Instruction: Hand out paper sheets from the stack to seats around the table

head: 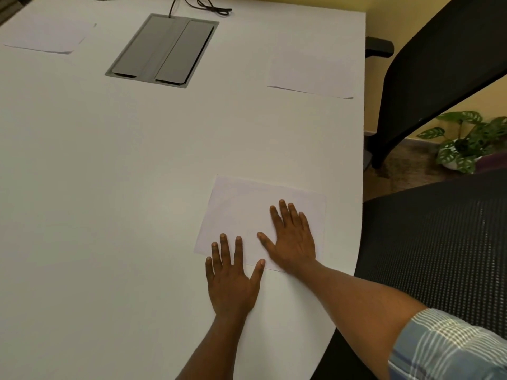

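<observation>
A white paper sheet (241,207) lies flat on the white table (109,187) near its right edge, in front of a black mesh chair. My right hand (292,238) rests palm down on the sheet with fingers spread. My left hand (231,278) lies flat beside it, fingertips on the sheet's near edge, palm on the bare table. Neither hand grips anything. A second sheet (312,75) lies further along the right edge. Another sheet or thin stack (49,35) lies at the far left.
A grey cable hatch (164,50) is set into the table's far middle, with black cables (208,6) behind it. Two black mesh chairs (439,242) (439,64) stand along the right side. A potted plant (463,144) sits on the floor beyond.
</observation>
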Demonstrator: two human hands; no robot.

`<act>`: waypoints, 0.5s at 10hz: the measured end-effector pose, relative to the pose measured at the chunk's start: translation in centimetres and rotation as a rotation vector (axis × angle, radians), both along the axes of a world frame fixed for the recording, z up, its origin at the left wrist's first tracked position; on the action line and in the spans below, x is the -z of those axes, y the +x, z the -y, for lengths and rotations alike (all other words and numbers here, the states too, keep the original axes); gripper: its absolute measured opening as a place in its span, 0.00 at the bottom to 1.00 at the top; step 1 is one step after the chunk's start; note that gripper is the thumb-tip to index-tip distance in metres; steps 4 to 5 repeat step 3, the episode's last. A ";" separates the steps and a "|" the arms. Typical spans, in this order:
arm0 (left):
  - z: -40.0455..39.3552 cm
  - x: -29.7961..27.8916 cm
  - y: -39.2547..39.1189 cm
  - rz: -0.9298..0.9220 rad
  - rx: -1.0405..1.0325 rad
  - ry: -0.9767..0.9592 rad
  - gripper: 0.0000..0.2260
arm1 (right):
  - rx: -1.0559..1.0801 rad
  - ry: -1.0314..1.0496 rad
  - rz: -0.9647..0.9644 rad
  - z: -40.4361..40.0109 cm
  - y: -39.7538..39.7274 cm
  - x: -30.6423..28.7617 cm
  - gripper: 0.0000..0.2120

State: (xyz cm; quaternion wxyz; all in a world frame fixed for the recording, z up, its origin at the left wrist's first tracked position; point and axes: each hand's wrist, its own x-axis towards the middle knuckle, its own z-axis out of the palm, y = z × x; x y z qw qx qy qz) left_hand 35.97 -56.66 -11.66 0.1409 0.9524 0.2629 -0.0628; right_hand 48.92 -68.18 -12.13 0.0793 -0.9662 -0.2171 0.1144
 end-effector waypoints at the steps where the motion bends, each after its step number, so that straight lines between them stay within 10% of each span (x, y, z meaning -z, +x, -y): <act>1: -0.1 -0.4 -0.1 -0.001 -0.005 -0.016 0.37 | 0.019 0.007 0.002 0.1 -0.3 -0.9 0.37; 5: -0.6 -2.2 -0.7 0.082 0.113 -0.069 0.38 | 0.087 0.041 0.053 0.1 -2.5 -3.2 0.38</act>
